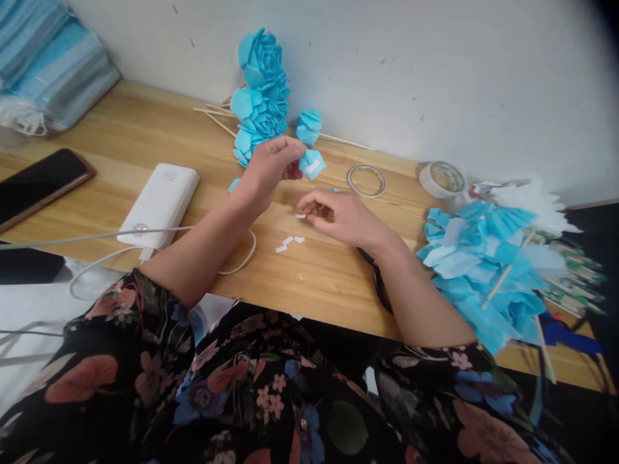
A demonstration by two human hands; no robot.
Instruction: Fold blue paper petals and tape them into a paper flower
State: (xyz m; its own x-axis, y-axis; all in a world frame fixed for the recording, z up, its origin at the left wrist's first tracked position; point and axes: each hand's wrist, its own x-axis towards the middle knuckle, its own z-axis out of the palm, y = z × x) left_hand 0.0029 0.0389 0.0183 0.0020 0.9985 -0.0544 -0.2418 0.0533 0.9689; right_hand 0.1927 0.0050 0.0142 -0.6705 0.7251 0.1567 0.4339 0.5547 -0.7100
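My left hand pinches a small blue paper petal that has a white strip on its face. Lower and to the right, my right hand is closed, with a small white strip at its fingertips. A few more white strips lie on the wooden table just below. Behind my left hand, a bunch of blue paper flowers on thin sticks rests against the wall. One smaller blue flower on a stick lies to its right.
At the left are a white power bank with a cable, a phone and bagged packs. A thin tape ring and a wider tape roll stand to the right, beside a heap of blue crepe paper.
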